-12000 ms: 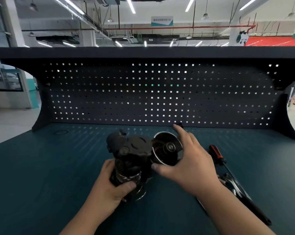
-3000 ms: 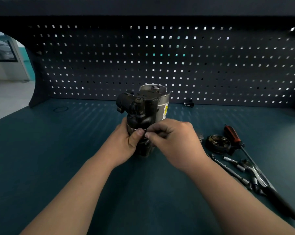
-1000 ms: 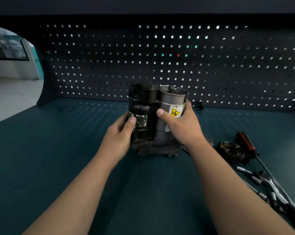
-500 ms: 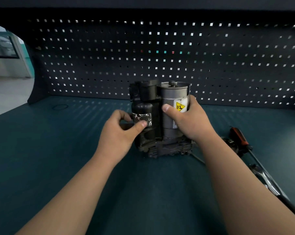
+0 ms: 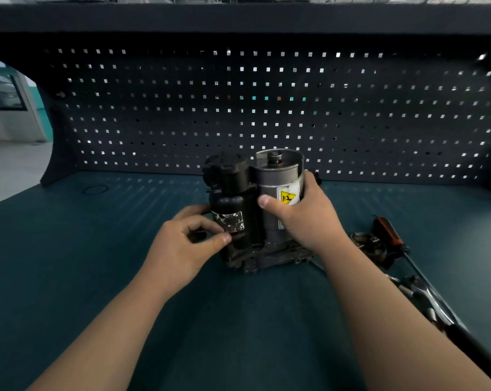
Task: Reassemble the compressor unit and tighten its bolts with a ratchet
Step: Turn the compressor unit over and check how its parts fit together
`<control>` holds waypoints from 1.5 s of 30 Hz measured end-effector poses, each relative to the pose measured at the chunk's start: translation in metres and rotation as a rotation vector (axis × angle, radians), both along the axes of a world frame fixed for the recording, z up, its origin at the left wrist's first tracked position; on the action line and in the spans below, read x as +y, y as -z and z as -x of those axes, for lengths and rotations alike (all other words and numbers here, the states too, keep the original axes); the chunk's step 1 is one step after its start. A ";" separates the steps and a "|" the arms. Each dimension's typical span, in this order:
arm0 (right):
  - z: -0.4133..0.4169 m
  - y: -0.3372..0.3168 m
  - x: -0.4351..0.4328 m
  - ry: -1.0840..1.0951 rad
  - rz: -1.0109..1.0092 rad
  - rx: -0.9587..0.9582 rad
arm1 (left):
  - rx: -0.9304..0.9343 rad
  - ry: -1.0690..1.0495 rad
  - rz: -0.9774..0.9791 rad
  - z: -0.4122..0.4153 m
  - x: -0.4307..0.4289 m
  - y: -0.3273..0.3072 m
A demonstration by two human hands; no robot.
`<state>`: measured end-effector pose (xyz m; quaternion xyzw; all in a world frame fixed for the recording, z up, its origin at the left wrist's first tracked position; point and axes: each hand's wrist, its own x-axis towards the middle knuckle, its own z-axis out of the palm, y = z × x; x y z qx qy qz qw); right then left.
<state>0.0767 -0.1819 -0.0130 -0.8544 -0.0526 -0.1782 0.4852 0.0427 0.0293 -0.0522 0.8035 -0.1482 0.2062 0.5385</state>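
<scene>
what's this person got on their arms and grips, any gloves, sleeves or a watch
Nothing worn shows. The left grip and right grip are bare hands: no gloves, no rings to be seen. The left forearm and right forearm are bare down to the frame's lower edge, with no sleeve, watch or wristband in view.

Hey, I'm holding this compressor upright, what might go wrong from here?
The compressor unit stands on end, steadied by the right hand on its silver cylinder and the left hand at the black side; loosening either could tip it. The ratchet and round metal part lie beside the right forearm, easy to knock.
</scene>
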 end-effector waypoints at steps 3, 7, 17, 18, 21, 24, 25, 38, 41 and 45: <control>0.000 0.003 -0.003 0.031 0.001 -0.013 | 0.007 -0.017 0.047 0.001 -0.005 0.004; 0.000 0.005 -0.009 0.042 -0.012 -0.014 | -0.030 -0.061 0.081 0.001 -0.010 0.006; -0.001 0.002 -0.008 0.016 0.006 0.003 | -0.011 -0.016 0.067 0.003 -0.009 0.008; -0.001 0.002 -0.008 0.019 0.007 0.004 | -0.004 -0.042 0.079 0.003 -0.010 0.008; 0.000 0.002 -0.008 0.024 0.011 0.009 | 0.000 -0.128 0.065 0.000 -0.012 0.008; 0.000 0.002 -0.009 0.021 0.012 0.015 | 0.009 -0.149 0.044 -0.002 -0.009 0.007; 0.001 0.002 -0.009 0.021 0.010 0.016 | 0.010 -0.146 0.034 -0.002 -0.005 0.007; 0.001 0.001 -0.009 0.010 -0.002 0.012 | -0.029 -0.123 0.031 -0.002 -0.014 0.008; 0.001 0.001 -0.010 0.004 -0.004 0.009 | -0.018 -0.133 0.028 -0.002 -0.016 0.006; 0.001 0.001 -0.010 0.003 -0.005 0.012 | -0.013 -0.178 0.022 0.001 -0.018 0.008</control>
